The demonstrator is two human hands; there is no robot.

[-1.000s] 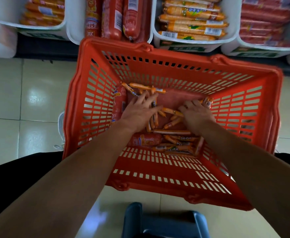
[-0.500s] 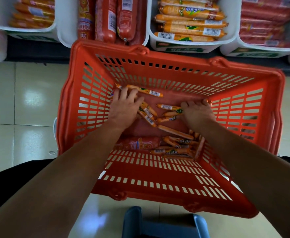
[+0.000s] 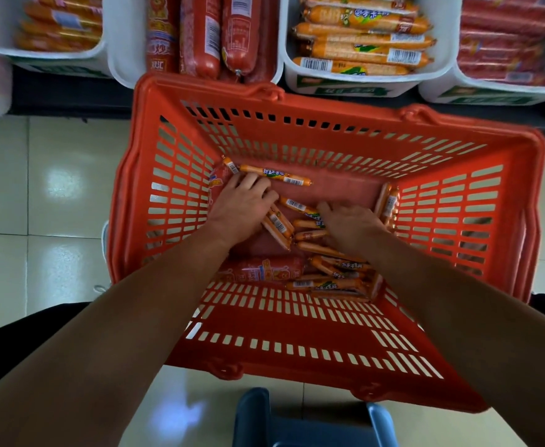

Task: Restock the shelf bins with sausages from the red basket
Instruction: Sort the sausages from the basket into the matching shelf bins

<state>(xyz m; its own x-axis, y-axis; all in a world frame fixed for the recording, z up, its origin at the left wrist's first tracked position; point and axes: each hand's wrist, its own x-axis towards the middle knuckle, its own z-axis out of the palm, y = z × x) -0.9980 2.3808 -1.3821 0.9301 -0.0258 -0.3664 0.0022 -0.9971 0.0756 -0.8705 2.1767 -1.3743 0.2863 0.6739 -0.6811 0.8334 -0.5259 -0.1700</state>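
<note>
The red basket (image 3: 296,101) sits on the floor below the shelf bins. Several small orange sausages (image 3: 326,269) lie loose on its floor beside a red sausage pack (image 3: 261,270). My left hand (image 3: 242,209) is down in the far left corner, fingers curled, with a few orange sausages (image 3: 277,224) sticking out from under its palm. One longer orange sausage (image 3: 274,175) lies just past its fingertips. My right hand (image 3: 353,227) is at the right side of the basket floor, its fingers curled over small sausages whose ends (image 3: 388,204) stand against the right wall.
Several white bins line the shelf above the basket: orange sausages at the left (image 3: 58,27), thick red ones (image 3: 232,33), orange ones (image 3: 361,37), red packs at the right (image 3: 506,43). Shiny tiled floor (image 3: 39,188) surrounds the basket. A blue stool edge (image 3: 296,424) shows at the bottom.
My left hand has slid from the middle of the basket floor to the far left corner, taking a few sausages along. My right hand has stayed at the right side.
</note>
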